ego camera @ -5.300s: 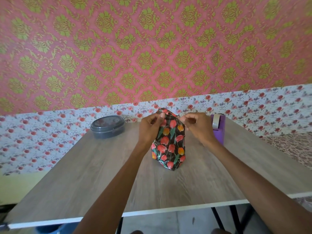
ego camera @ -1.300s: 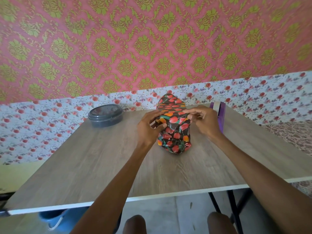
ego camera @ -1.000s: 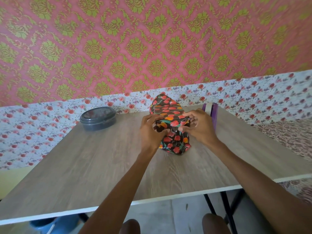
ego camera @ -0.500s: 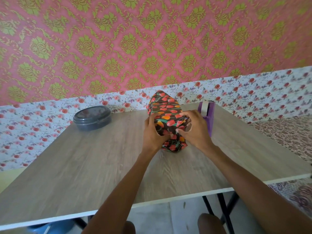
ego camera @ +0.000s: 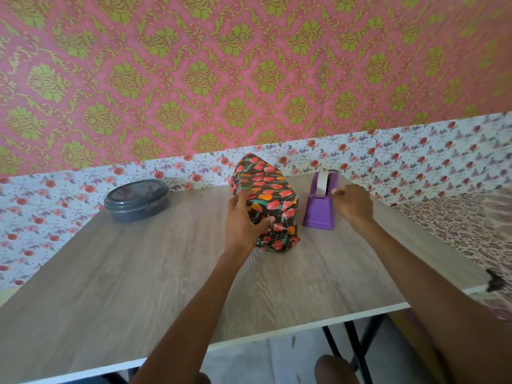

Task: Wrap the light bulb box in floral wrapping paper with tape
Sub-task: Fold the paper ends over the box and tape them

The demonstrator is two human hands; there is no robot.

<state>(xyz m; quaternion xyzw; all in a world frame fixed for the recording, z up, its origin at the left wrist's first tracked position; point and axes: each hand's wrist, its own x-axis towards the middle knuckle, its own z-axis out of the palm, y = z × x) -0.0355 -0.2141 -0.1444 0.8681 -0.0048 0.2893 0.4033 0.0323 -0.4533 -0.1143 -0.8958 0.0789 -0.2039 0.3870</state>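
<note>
The light bulb box [ego camera: 267,192], covered in dark wrapping paper with red and orange tulips, lies on the wooden table [ego camera: 138,273] pointing away from me. My left hand [ego camera: 243,220] grips its near end, thumb pressing the folded paper down. My right hand [ego camera: 353,202] is off the box, beside the purple tape dispenser [ego camera: 321,203], with thumb and fingers pinched near the tape roll. Whether it holds tape cannot be seen.
A dark round lidded container [ego camera: 137,199] sits at the table's back left. The table stands against a wall papered in floral patterns. The near table edge runs across the lower frame, with black table legs [ego camera: 357,353] and my knees below.
My right hand has left the box and moved right to the tape dispenser. My left hand alone now holds the folded near end down.
</note>
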